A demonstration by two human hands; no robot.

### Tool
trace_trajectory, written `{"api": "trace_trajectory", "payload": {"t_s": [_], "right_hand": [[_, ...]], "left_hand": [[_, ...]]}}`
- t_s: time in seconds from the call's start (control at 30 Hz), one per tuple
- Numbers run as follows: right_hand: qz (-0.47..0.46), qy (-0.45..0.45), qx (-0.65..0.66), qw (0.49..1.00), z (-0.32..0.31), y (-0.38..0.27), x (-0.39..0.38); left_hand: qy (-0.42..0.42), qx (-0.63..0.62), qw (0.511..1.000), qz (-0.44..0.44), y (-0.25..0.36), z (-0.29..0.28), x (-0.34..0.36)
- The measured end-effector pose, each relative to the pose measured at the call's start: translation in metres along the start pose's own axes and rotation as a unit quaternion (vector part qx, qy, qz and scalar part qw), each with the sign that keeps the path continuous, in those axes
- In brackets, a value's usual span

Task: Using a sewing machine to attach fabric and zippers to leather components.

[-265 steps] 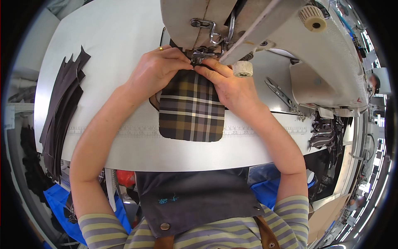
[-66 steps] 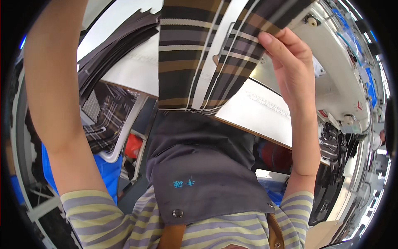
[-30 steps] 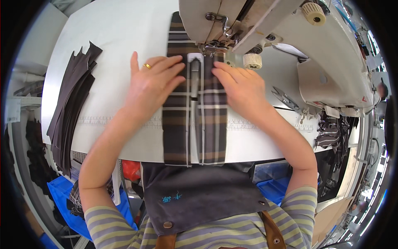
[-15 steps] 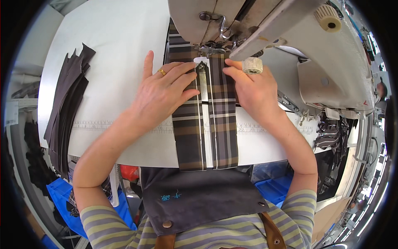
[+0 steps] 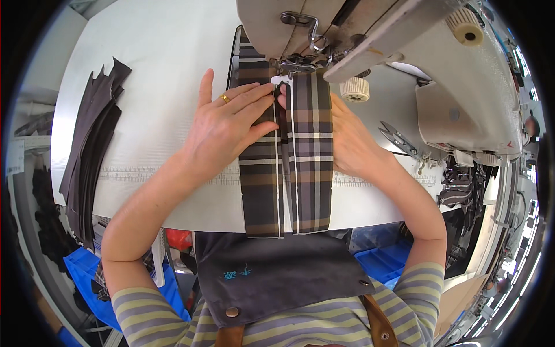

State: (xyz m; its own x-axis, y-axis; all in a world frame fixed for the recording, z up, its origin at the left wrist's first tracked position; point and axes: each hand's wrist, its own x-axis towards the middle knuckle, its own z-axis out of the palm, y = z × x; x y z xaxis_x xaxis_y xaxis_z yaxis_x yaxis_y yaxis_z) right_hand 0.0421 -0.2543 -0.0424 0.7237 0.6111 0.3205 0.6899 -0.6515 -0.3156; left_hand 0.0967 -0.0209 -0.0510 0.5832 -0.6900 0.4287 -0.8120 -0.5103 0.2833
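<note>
Two hands work at the plaid cloth: your left hand (image 5: 222, 124) lies palm down on its left strip, fingers stretched and slightly spread, fingertips beside the slit and little finger lifted away. Your right hand (image 5: 354, 141) reaches under the right strip from its outer edge, with fingertips showing in the slit; most of it is covered, so I cannot tell whether it pinches anything. The plaid cloth (image 5: 312, 191) lies on the counter (image 5: 150, 115) in front of you, its far part running beneath and to the left of the sewing machine head (image 5: 263, 32). Its long axis runs near to far, the near ends of both strips pointing at you by the counter's near edge, the far end pointing away past the presser foot (image 5: 298, 65). You seem to be lining up the slit near the presser foot; the next move probably calls for steadying the left strip while settling the right one level, fingertips well clear of the needle area. To the right lie scissors (image 5: 396, 139), with a bundle of dark pieces (image 5: 459, 185) beyond; well to the left is a stack of dark cloth (image 5: 92, 127), and a blue bin (image 5: 84, 266) sits below the counter.
</note>
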Motion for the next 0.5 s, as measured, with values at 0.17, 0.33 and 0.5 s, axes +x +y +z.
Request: {"api": "trace_trajectory", "payload": {"t_s": [0.17,0.33,0.5], "right_hand": [[0.110,-0.104,-0.165,0.974,-0.005,0.002,-0.008],[0.207,-0.022,-0.186,0.960,-0.011,0.026,-0.001],[0.231,-0.018,-0.199,0.952,-0.011,0.035,0.000]], "left_hand": [[0.000,0.008,1.000,0.002,-0.002,0.000,-0.003],[-0.008,0.013,1.000,-0.002,0.000,-0.002,-0.001],[-0.035,0.054,0.998,-0.003,0.001,-0.003,-0.001]]}}
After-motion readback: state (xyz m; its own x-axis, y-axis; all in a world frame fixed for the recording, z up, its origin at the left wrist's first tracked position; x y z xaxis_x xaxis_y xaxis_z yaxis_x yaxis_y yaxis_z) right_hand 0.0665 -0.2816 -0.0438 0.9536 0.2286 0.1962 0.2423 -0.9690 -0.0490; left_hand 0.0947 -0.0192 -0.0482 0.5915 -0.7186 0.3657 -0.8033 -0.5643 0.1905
